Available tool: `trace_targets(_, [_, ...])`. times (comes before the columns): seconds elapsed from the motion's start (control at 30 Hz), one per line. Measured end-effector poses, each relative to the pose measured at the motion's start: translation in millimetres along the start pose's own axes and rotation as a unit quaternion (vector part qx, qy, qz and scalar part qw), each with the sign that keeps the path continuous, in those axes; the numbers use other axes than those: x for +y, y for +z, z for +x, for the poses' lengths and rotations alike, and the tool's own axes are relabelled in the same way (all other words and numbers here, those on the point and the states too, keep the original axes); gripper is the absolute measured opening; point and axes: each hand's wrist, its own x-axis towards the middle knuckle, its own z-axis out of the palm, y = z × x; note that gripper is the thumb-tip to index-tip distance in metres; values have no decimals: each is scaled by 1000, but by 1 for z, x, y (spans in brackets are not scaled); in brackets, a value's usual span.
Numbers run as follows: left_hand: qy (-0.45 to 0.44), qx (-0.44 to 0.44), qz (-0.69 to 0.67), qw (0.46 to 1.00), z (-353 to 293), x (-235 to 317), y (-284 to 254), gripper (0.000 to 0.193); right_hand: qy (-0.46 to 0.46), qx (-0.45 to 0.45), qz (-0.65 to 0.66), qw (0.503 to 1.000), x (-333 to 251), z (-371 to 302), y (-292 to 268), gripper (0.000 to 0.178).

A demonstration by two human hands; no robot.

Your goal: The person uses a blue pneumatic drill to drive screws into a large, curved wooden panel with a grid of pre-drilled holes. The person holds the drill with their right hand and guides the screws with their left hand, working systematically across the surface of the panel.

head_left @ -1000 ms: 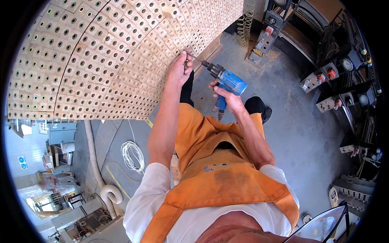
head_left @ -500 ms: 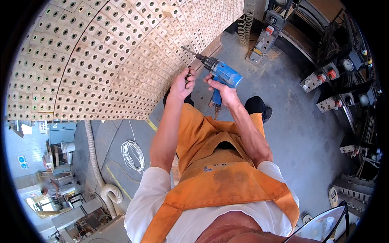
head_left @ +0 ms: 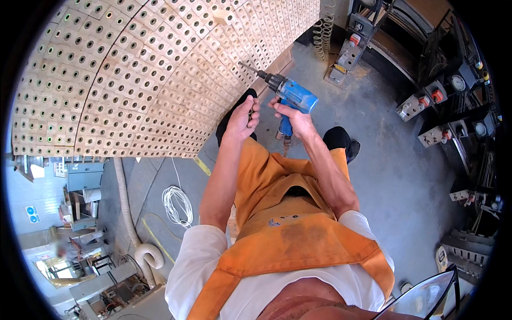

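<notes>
My right hand (head_left: 292, 114) is closed around the handle of a blue power driver (head_left: 298, 96). Its long bit (head_left: 248, 68) points up and left, with the tip in front of the wooden blocks; whether it touches them I cannot tell. My left hand (head_left: 244, 118), just left of the driver, has its fingers curled around small, dark, brassy metal pieces (head_left: 250, 113), partly hidden. Beyond both hands stands a large stack of pale wooden blocks (head_left: 176, 80) with rows of round holes. Many holes on the left hold dark metal rings; those nearer the bit look bare.
One loose wooden block (head_left: 223, 17) sticks out from the stack. Machinery with gauges and red switches (head_left: 437, 96) lines the right side. A coiled white cable (head_left: 177, 207) and a ribbed hose (head_left: 124, 205) lie on the floor at left. A coiled air hose (head_left: 321, 40) hangs at the back.
My left hand has moved slightly down, away from the stack, and its fingers have curled in more. The driver and my right hand stay nearly where they were.
</notes>
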Motion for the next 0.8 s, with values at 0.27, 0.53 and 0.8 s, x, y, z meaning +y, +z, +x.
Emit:
trace_targets(0.27, [86, 27, -12, 996, 13, 34, 14, 21, 9, -14, -11, 1000, -10, -24, -14, 28])
trace_targets(0.53, [76, -12, -6, 997, 37, 45, 40, 27, 17, -45, 82, 995, -10, -40, -55, 30])
trace_targets(0.8, [80, -10, -22, 997, 46, 33, 32, 27, 31, -51, 66, 996, 0, -36, -66, 32])
